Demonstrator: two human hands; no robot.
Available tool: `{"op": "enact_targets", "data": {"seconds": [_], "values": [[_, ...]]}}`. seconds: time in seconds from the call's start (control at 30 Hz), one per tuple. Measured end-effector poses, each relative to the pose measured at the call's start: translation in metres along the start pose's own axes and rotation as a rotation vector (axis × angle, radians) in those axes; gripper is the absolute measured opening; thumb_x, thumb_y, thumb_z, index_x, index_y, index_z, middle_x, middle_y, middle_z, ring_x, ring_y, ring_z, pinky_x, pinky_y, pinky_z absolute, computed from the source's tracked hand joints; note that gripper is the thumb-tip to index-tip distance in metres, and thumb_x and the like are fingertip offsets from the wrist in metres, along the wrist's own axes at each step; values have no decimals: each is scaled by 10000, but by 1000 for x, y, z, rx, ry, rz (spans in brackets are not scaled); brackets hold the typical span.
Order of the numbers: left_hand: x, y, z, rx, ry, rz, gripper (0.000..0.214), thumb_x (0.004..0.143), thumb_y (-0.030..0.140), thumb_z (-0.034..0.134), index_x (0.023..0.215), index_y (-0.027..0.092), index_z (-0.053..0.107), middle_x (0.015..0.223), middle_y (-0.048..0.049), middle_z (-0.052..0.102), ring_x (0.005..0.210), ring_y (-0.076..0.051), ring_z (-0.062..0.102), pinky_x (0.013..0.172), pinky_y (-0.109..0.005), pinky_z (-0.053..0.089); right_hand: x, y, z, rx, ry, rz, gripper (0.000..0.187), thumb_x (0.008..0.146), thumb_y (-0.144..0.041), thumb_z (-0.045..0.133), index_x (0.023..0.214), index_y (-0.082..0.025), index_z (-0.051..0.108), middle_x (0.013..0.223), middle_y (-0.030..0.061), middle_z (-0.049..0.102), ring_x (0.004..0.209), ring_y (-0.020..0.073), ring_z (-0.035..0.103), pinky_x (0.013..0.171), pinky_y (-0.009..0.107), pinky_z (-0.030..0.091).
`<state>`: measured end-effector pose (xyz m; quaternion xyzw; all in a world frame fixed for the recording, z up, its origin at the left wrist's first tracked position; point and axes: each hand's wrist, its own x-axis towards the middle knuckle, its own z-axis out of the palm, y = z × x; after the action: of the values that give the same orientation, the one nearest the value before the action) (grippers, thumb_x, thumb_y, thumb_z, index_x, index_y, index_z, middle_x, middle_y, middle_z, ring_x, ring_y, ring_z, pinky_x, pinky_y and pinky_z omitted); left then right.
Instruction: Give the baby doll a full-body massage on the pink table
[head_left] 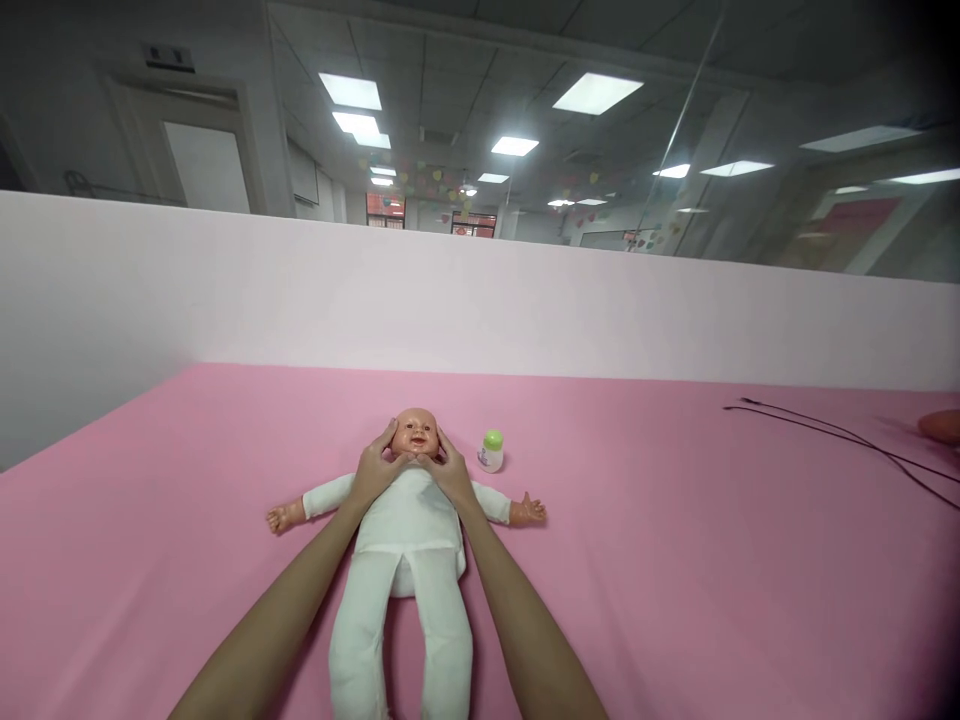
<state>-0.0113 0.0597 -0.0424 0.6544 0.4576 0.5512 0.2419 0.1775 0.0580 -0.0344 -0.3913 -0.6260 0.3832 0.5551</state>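
Observation:
A baby doll (409,515) with a white cloth body lies on its back, its head toward the far wall and its arms spread out. My left hand (376,462) cups one side of the doll's head, with the thumb by the chin and the fingers along the cheek. On the opposite side my right hand (449,468) does the same, so the head is held between both hands. Parts of the fingers are hidden behind the head. A small bottle with a green cap (491,452) stands just right of the doll's head.
The doll rests on a pink-covered surface (675,560). Behind it runs a low white wall (525,305) with glass above. Thin black cords (832,430) lie at the right, near a brownish rounded object (941,426) cut off by the frame edge.

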Motion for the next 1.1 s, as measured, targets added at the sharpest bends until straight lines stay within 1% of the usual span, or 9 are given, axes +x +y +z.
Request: {"op": "enact_targets", "data": {"seconds": [0.07, 0.2, 0.33, 0.47, 0.53, 0.6, 0.67, 0.8, 1.1], "values": [[0, 0, 1, -10, -3, 1, 862, 786, 462, 808, 1540, 206, 478, 1596, -118, 457, 1446, -302, 477, 1190, -426, 400, 0, -2, 1, 32, -5, 16, 901, 755, -460, 844, 1540, -221, 471, 1501, 107, 577, 1333, 319, 597, 1109, 472, 495], [-1, 2, 0, 0, 12, -24, 824, 833, 472, 768, 1548, 197, 463, 1574, -116, 486, 1439, -302, 486, 1174, -420, 418, 0, -3, 0, 12, 10, 25, 816, 803, -462, 796, 1523, -221, 495, 1543, 89, 530, 1367, 301, 566, 1150, 463, 452], [-1, 4, -2, 5, -4, -10, 697, 948, 492, 618, 1558, 200, 446, 1599, -98, 442, 1463, -282, 456, 1184, -419, 405, 1, -2, -1, -30, -13, 0, 737, 904, -567, 669, 1528, -218, 490, 1586, 82, 466, 1443, 290, 486, 1203, 458, 380], [1, 6, -3, 0, 14, 12, 586, 1050, 503, 394, 1507, 156, 519, 1566, -98, 488, 1469, -231, 449, 1234, -393, 331, 4, 3, -1, -61, 10, -15, 741, 932, -690, 548, 1496, -208, 538, 1556, 93, 506, 1466, 283, 459, 1241, 479, 312], [1, 6, -3, -12, 27, 18, 581, 1064, 498, 349, 1486, 149, 544, 1556, -99, 502, 1470, -224, 447, 1243, -395, 317, 5, 5, -1, -69, 32, -21, 754, 943, -727, 482, 1477, -200, 562, 1540, 97, 527, 1462, 275, 464, 1248, 475, 299], [0, 7, -3, -15, 28, 3, 573, 1047, 506, 406, 1487, 167, 546, 1560, -95, 498, 1466, -239, 454, 1231, -411, 339, 4, 5, 0, -72, 39, -13, 764, 932, -729, 494, 1476, -198, 564, 1543, 97, 525, 1461, 279, 465, 1239, 468, 320], [-1, 7, -3, -10, 22, -19, 618, 978, 513, 561, 1506, 195, 525, 1573, -92, 484, 1459, -265, 464, 1212, -420, 371, 3, 2, 1, -72, 24, 4, 793, 877, -693, 620, 1499, -208, 536, 1560, 92, 505, 1450, 300, 478, 1209, 470, 376], [-1, 6, -3, -16, 9, -31, 866, 788, 484, 805, 1539, 202, 479, 1588, -108, 466, 1455, -304, 464, 1206, -420, 381, 1, -4, 2, -32, -1, 41, 948, 743, -560, 830, 1542, -198, 470, 1564, 114, 500, 1413, 330, 518, 1155, 473, 454], [-1, 4, -3, -25, 28, -22, 831, 808, 482, 796, 1529, 198, 496, 1581, -110, 477, 1444, -311, 478, 1193, -425, 401, -1, -1, 4, 17, 7, 19, 879, 774, -504, 821, 1532, -216, 482, 1577, 101, 488, 1407, 308, 526, 1158, 453, 453]]}}
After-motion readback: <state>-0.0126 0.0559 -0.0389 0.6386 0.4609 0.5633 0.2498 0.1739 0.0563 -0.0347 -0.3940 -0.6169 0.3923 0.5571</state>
